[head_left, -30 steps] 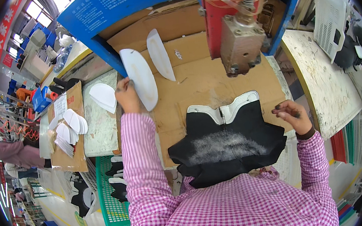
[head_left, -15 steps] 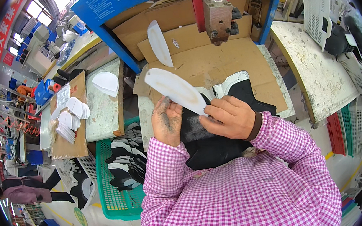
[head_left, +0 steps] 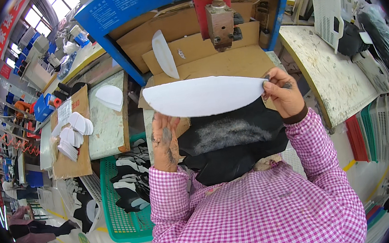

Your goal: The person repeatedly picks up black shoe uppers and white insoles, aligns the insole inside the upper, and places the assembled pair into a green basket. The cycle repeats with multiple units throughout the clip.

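A thin white half-moon sheet (head_left: 204, 97) is held level above the work surface, its plain face showing. My right hand (head_left: 285, 93) pinches its right tip between thumb and fingers. Under the sheet's left end is my left hand (head_left: 164, 140), palm showing, with fingers stretched up against or behind the lower edge; their tips are hidden. Both hands carry dark grey smudges. Below the sheet, close to my body, lies a black soft-looking material piece (head_left: 231, 139) with a whitish fuzzy patch across its middle.
Ahead stands a blue-framed press with a metal head (head_left: 221, 24) over cardboard (head_left: 245, 61). Another white sheet (head_left: 164, 55) leans there. White cut pieces (head_left: 75, 133) lie on the left table; below is a green basket (head_left: 128, 224) of black-and-white pieces. A worn table (head_left: 323, 69) stands right.
The white sheet has swung from slanted to level and now shows its plain face instead of the stained one. My right hand has moved right and up; my left has shifted slightly left.
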Demonstrator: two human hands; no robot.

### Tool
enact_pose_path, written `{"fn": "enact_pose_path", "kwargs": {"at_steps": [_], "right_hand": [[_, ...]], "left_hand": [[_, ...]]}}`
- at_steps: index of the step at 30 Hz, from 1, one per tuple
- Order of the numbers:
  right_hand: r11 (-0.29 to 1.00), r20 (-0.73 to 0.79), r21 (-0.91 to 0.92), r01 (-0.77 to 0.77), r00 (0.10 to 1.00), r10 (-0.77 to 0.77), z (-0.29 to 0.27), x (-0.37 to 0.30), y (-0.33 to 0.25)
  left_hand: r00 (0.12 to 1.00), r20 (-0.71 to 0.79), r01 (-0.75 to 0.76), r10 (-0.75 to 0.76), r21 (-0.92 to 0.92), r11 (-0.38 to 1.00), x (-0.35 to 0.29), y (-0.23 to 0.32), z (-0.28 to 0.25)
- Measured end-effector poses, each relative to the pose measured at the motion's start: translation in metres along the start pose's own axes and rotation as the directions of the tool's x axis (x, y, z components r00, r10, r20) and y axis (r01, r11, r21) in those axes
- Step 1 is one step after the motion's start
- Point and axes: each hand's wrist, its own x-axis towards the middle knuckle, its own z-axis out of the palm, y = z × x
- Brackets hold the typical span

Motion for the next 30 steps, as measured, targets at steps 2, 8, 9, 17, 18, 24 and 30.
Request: {"fn": "enact_pose_path", "kwargs": {"at_steps": [2, 8, 9, 17, 18, 24, 30], "right_hand": [[0.965, 0.097, 0.203, -0.167, 0.984, 0.15, -0.004, -0.001, 0.014], [0.83, 0.278, 0.371, -0.417, 0.903, 0.329, 0.01, -0.004, 0.051], [0.823, 0.261, 0.358, -0.442, 0.893, 0.366, 0.012, -0.004, 0.053], [0.934, 0.131, -0.113, -0.34, 0.926, 0.353, 0.025, 0.008, 0.071], [0.95, 0.128, -0.126, -0.286, 0.945, 0.301, 0.026, 0.01, 0.07], [0.902, 0.134, -0.368, -0.226, 0.947, 0.292, 0.036, 0.003, 0.044], [0.875, 0.142, -0.462, -0.144, 0.962, 0.234, 0.047, 0.002, 0.032]], "left_hand": [[0.993, 0.12, 0.017, -0.022, 0.048, 0.999, 0.003, 0.009, 0.005], [0.885, 0.432, -0.147, 0.172, -0.092, 0.985, 0.01, 0.018, 0.011], [0.914, 0.379, -0.067, 0.147, -0.217, 0.974, 0.01, 0.017, 0.01], [0.831, 0.486, -0.471, 0.27, 0.358, 0.806, 0.004, 0.029, 0.011], [0.81, 0.515, -0.545, 0.28, 0.488, 0.682, 0.002, 0.036, 0.012], [0.756, 0.654, -0.651, 0.031, 0.747, 0.133, -0.007, 0.043, 0.036], [0.777, 0.627, -0.629, -0.054, 0.772, -0.095, -0.009, 0.026, 0.049]]}}
